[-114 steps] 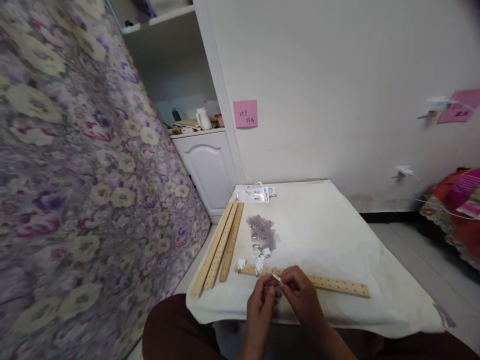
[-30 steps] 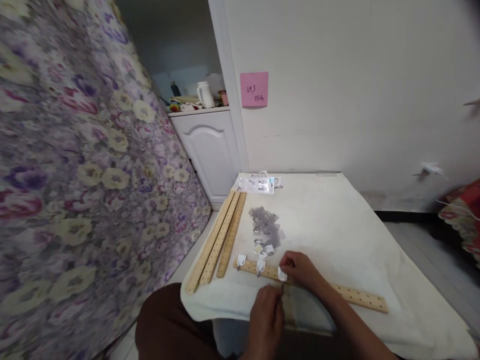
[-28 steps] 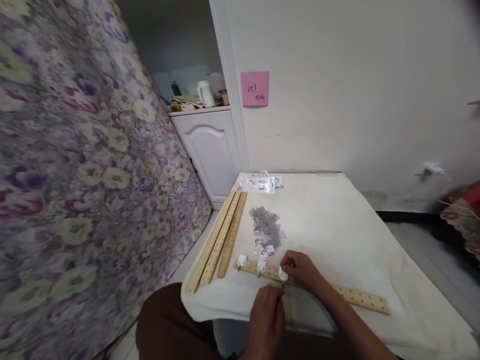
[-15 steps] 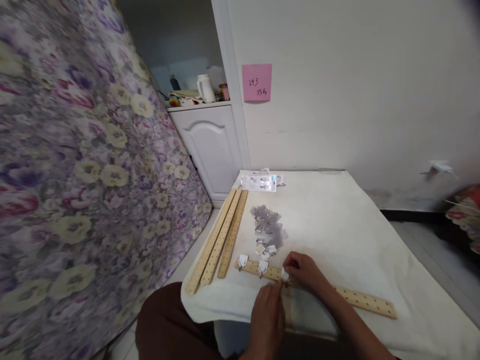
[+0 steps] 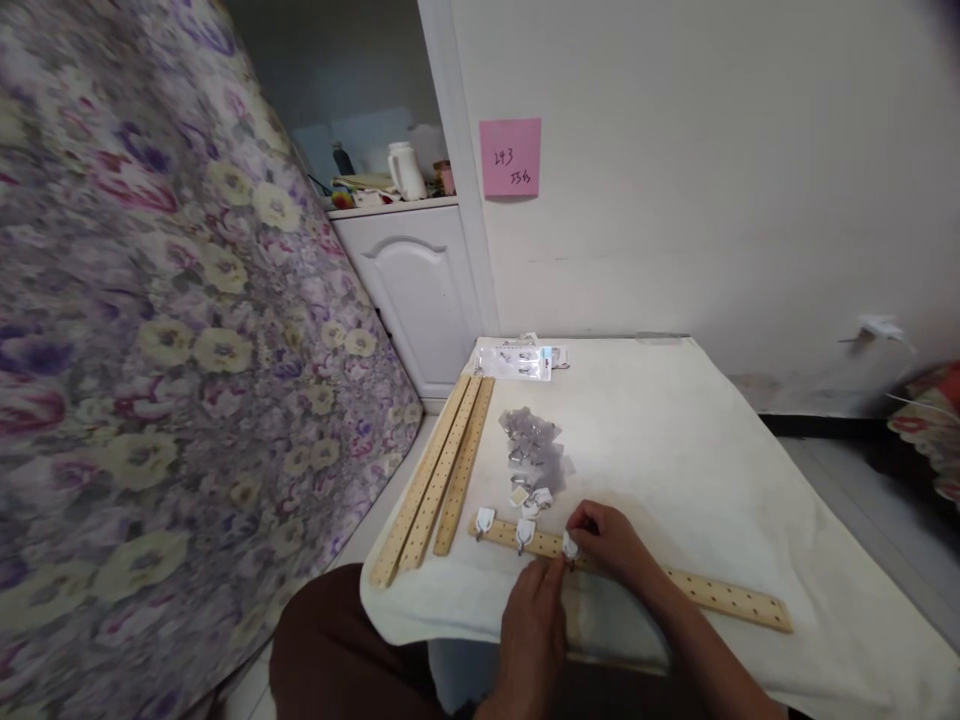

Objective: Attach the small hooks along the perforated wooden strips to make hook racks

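Observation:
A wooden strip with holes (image 5: 712,594) lies across the near part of a white cloth-covered table (image 5: 675,450). Two white hooks (image 5: 485,520) (image 5: 525,532) sit on its left end. My right hand (image 5: 611,540) pinches a third white hook (image 5: 571,547) against the strip. My left hand (image 5: 536,620) is closed just below it, fingertips at the strip's near edge; what it grips is hidden. A heap of grey and white hooks (image 5: 534,455) lies just beyond.
Three more wooden strips (image 5: 439,480) lie side by side along the table's left edge. A clear packet (image 5: 517,362) rests at the far edge. A floral mattress (image 5: 150,350) stands at the left, a white cabinet (image 5: 416,290) behind, a pink note (image 5: 510,157) on the wall.
Both hands came down from holding a hook in the air to the strip. In the last second the left hand crept up to the strip's edge; the view shifted slightly.

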